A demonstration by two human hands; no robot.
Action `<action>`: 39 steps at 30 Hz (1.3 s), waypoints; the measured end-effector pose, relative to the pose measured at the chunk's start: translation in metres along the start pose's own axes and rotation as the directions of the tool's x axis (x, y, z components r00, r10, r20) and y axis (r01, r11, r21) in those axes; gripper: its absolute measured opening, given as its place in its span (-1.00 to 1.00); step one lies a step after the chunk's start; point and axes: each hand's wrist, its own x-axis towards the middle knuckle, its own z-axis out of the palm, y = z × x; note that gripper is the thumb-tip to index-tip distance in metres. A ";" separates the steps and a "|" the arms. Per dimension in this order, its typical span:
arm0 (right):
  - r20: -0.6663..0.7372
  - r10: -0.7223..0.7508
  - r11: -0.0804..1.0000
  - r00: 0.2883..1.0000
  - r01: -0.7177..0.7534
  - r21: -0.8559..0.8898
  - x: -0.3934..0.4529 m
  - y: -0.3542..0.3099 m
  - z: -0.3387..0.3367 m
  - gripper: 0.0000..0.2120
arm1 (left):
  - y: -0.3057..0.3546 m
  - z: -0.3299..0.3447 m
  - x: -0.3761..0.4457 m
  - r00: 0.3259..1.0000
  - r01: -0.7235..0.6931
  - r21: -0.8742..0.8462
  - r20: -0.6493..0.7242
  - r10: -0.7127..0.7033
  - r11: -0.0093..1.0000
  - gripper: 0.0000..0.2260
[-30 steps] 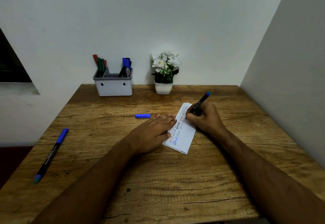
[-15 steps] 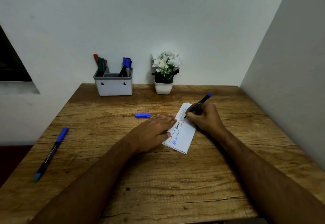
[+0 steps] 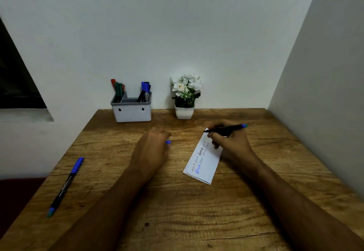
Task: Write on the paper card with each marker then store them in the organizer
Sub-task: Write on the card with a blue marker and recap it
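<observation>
- Marker [image 3: 226,128], black-barrelled with a blue end, is pinched in the curled fingers of the right hand [image 3: 229,142], above the far end of the paper card [image 3: 203,159].
- Its long axis lies nearly level, writing tip pointing left, blue end pointing right and slightly up.
- Right forearm runs in from the lower right; the heel of that hand sits at the card's right edge.
- Paper card lies flat on the wooden table [image 3: 177,211], its long axis slanting from near-left to far-right, with lines of black and blue writing along it.
- Left hand [image 3: 152,146] lies palm down, well left of the card, over the blue cap [image 3: 168,142], whose tip peeks out at the fingertips; whether the fingers grip it cannot be told.
- Second marker [image 3: 66,185] lies capped near the table's left edge, blue cap pointing away.
- Organizer [image 3: 131,112] stands at the back against the wall, holding red, green and blue markers, beside a small potted plant [image 3: 185,97].
</observation>
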 end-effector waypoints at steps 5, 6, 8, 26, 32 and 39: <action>0.079 -0.041 0.999 0.996 0.039 0.018 -0.009 -0.013 0.012 -0.82 | -0.011 0.003 0.000 0.990 0.123 0.076 0.062 -0.128 0.989 -0.82; 0.094 -0.059 0.998 0.994 0.057 0.023 -0.011 -0.016 0.014 -0.83 | -0.011 0.003 0.001 0.989 0.145 0.048 0.027 -0.147 0.988 -0.81; 0.144 -0.080 0.997 0.986 0.077 0.028 -0.017 -0.020 0.019 -0.83 | -0.005 -0.001 0.002 0.969 0.232 -0.125 -0.063 -0.241 0.965 -0.75; 0.212 -0.225 0.972 0.951 0.234 -0.018 -0.031 -0.022 0.054 -0.90 | 0.017 -0.025 -0.004 0.669 0.521 -0.765 0.641 -0.375 -0.378 -0.78; 0.175 -0.217 0.971 0.960 0.231 -0.061 -0.029 -0.019 0.060 -0.96 | 0.018 -0.022 -0.003 0.682 0.527 -0.762 0.643 -0.348 -0.375 -0.83; 0.115 -0.315 0.946 0.942 0.322 -0.043 -0.020 -0.023 0.075 -0.99 | 0.020 -0.020 -0.001 0.690 0.460 -0.777 0.617 -0.378 -0.429 -0.84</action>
